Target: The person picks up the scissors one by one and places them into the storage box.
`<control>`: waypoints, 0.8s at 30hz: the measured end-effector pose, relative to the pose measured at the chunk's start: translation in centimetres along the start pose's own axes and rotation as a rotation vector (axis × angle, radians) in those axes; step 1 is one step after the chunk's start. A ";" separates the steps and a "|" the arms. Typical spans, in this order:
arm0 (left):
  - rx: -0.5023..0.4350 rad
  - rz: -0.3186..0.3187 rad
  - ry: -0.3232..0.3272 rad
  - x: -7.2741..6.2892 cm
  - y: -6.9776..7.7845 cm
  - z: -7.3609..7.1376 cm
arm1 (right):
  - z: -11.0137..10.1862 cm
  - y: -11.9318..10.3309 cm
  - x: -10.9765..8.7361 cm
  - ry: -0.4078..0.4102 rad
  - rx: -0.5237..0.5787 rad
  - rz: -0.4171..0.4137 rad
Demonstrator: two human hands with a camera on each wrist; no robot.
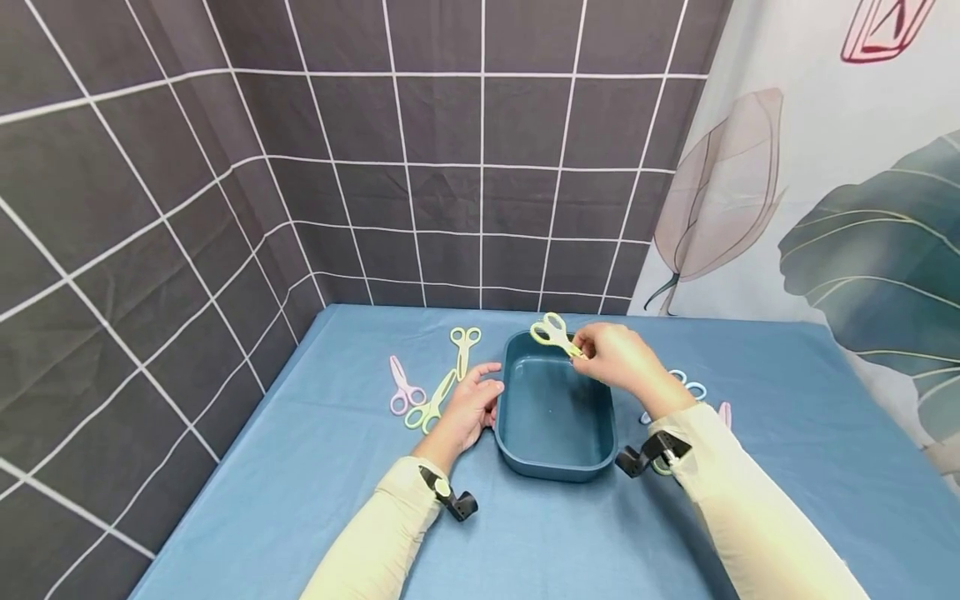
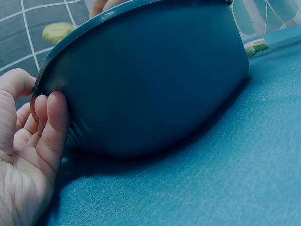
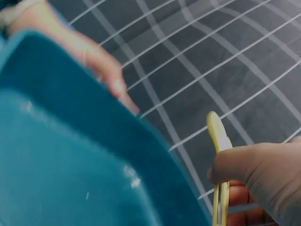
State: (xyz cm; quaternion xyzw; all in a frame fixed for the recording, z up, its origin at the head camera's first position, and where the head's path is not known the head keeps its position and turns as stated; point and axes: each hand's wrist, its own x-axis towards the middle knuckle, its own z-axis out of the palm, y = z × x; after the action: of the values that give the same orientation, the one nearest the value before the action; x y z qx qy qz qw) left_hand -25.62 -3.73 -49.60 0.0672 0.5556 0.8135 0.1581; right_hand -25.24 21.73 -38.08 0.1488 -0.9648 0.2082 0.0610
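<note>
Just below centre in the head view, the blue bin [image 1: 555, 417] sits on the surface [image 1: 525, 550]. The left hand [image 1: 471, 404], its grip loose, rests its fingertips against the bin's left side; light, steady pressure there should keep it from sliding. Farther back, the right hand [image 1: 615, 358] pinches the yellow scissors [image 1: 559, 335] by the blade end, loops toward the upper left, over the bin's far rim. Good handling likely means keeping that pinch firm, clearing the rim, and easing the scissors down rather than dropping them.
</note>
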 end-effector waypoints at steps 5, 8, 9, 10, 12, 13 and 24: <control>-0.008 -0.002 -0.003 -0.1 0.1 0.1 | 1.5 0.5 1.2 -0.088 -0.150 -0.084; -0.001 0.002 -0.010 -0.1 0.2 0.2 | 2.1 0.5 1.6 -0.126 -0.240 -0.118; 0.003 0.003 -0.010 -0.1 0.2 0.2 | 2.3 0.5 1.7 -0.135 -0.268 -0.130; 0.006 0.004 -0.011 -0.1 0.2 0.3 | 2.5 0.5 1.8 -0.143 -0.295 -0.146; 0.012 0.008 -0.010 -0.1 0.2 0.3 | 2.8 0.5 2.0 -0.155 -0.342 -0.173; 0.015 0.009 -0.011 -0.1 0.2 0.3 | 2.9 0.5 2.2 -0.162 -0.358 -0.186; 0.015 0.007 0.002 -0.2 0.3 0.4 | 4.5 1.2 3.0 -0.206 -0.381 -0.210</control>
State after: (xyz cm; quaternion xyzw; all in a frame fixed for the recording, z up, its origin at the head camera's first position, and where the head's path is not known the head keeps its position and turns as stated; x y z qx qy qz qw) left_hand -25.31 -3.50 -49.17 0.0694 0.5615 0.8100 0.1542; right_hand -28.67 20.09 -42.04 0.2546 -0.9670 -0.0012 0.0103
